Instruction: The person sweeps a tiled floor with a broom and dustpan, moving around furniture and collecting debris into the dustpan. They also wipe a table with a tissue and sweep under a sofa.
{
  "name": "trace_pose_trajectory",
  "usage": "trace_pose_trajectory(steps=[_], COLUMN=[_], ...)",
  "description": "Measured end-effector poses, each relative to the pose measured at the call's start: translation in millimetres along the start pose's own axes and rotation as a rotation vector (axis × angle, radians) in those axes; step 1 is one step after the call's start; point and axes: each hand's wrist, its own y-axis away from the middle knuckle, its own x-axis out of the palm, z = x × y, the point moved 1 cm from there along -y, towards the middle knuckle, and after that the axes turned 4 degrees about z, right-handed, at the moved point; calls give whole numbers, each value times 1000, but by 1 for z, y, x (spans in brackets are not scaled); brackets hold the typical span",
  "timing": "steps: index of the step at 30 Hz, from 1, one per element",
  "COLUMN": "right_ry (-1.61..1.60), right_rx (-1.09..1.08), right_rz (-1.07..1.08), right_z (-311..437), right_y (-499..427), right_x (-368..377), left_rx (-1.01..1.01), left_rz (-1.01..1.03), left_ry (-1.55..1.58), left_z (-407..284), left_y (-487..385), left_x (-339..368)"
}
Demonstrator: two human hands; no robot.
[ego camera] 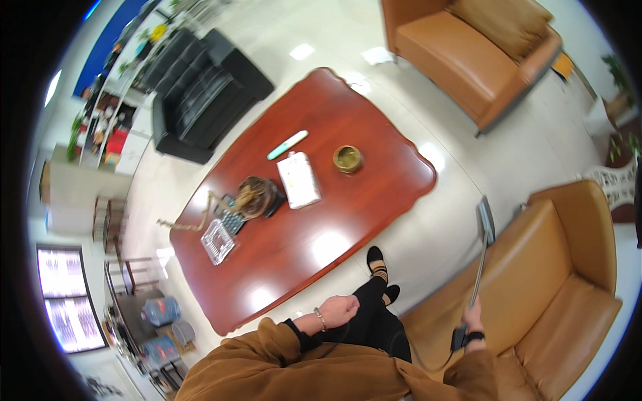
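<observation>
My right hand (471, 318) grips the end of a long-handled cleaning tool (480, 275) with a thin metal pole. Its narrow blue-grey head (485, 220) is by the front of the tan leather sofa (516, 245); whether it touches the floor or the sofa I cannot tell. A black strap with a small box circles my right wrist. In front of my body, my left hand (338, 312) is curled with nothing visible in it, and a bracelet is on its wrist. The near edge of the red-brown wooden table (351, 210) lies just beyond.
On the table are a brass-coloured bowl (348, 159), a tissue pack (299, 180), a white-and-green stick-shaped object (288, 145), a potted plant (257, 196), a calculator (231, 220) and a glass ashtray (217, 242). A black armchair (205, 95) and a tan armchair (461, 50) stand beyond.
</observation>
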Motion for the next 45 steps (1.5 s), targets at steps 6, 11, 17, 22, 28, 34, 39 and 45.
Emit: trace_pose_trajectory(steps=[6,11,17,22,28,34,39,45], right_ry=[179,370,228,346,112,-187,-123,-78], right_rx=[46,-299,-7,-96,-64,83,164,278], right_rz=[202,294,411,342,296,374,359,352], right_z=[-82,-122,-120,-104,-100,-96,-69,-55], right_y=[101,114,108,118,138,149,152,144], right_x=[27,18,14,15,36,52,57,56], left_rx=[19,51,34,-139,-231,-202,58,113], left_rz=[-73,-137,-245,-564,-864,-761,-1152,-1350], left_ry=[125,186,270,163,135,-31,2,-58], left_z=[0,-5,8,24,18,33,49,58], left_y=[14,19,15,-63,-194,-266,-264,-253], left_x=[10,16,8,-74,-207,-241,-221,-222])
